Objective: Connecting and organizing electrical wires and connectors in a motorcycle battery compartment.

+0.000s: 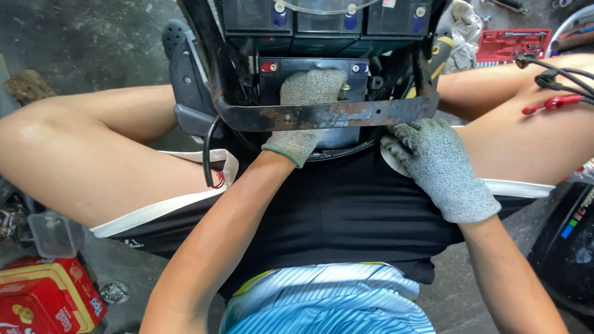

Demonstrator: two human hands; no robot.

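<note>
- Floor point(93, 43): bare grey concrete beneath me, stained and mottled, with grit in places.
- Upper left: a rough chunk of wood point(28, 86) lies on the concrete.
- Lower left: a red and yellow tin point(43, 297) sits beside a clear plastic container point(55, 234).
- Upper right: a red tool case point(516, 44) lies open near a crumpled rag point(461, 31).
- Light: even daylight, soft shadows.

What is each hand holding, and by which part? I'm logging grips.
The left hand grips the black battery by its top edge. The right hand holds nothing, resting near the rusty bar.
</note>
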